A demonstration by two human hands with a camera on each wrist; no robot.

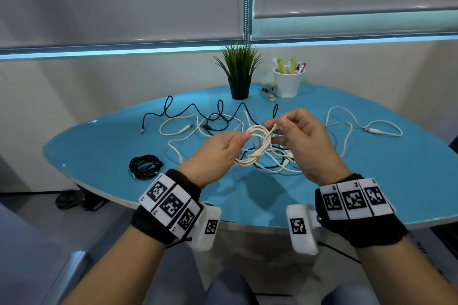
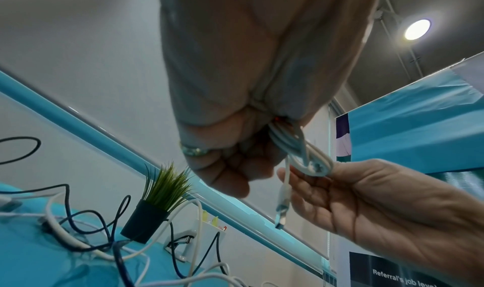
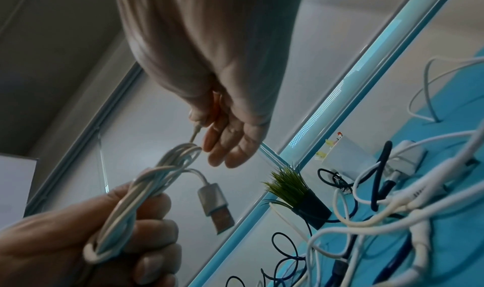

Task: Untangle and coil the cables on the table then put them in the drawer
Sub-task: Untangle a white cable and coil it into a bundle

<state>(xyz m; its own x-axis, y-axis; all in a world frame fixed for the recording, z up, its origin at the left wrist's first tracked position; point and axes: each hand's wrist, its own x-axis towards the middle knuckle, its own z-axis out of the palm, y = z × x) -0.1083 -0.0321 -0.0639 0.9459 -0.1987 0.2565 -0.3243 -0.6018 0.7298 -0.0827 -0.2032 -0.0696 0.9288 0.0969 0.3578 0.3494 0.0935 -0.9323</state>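
Over the blue table (image 1: 99,146) my left hand (image 1: 241,140) grips a cream-white coiled cable (image 1: 259,147), its loops bunched in the fist. My right hand (image 1: 281,125) pinches the thin plug end of that same cable just right of the coil. In the right wrist view the coil (image 3: 136,204) runs through the left hand's fingers (image 3: 154,229) and a silver USB plug (image 3: 216,205) hangs free from it. In the left wrist view the coil (image 2: 301,148) leaves the left fist towards the right hand's palm. No drawer is in view.
A black coiled cable (image 1: 145,166) lies at the table's front left. A tangle of black and white cables (image 1: 213,119) spreads across the middle, and one white cable (image 1: 359,126) lies at the right. A potted plant (image 1: 239,77), pen cup (image 1: 288,83) and stapler (image 1: 269,95) stand at the back.
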